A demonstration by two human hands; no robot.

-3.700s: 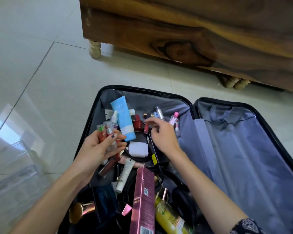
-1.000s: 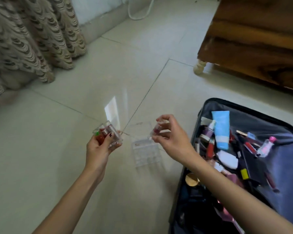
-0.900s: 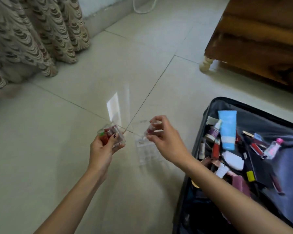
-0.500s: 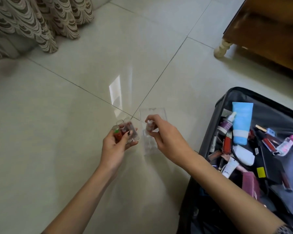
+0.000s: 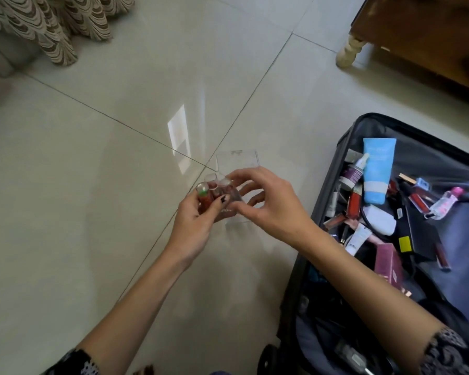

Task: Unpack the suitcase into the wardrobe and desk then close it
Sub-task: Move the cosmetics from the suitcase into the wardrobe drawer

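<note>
Right hand [image 5: 268, 204] gone from the clear organiser [image 5: 237, 159] across to the left hand [image 5: 195, 226], fingertips [image 5: 232, 176] now on its lip-gloss tubes [image 5: 206, 198]

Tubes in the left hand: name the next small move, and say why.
Probably pull one of the small tubes out with the right hand and lower it into the clear organiser. The left hand grips the bunch, the right fingertips sit at the caps, and the organiser stands on the floor just beneath both hands.

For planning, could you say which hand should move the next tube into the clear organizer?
Probably the right hand: its fingers reach the lip-gloss tubes above the clear organizer; the left hand grips them.
</note>
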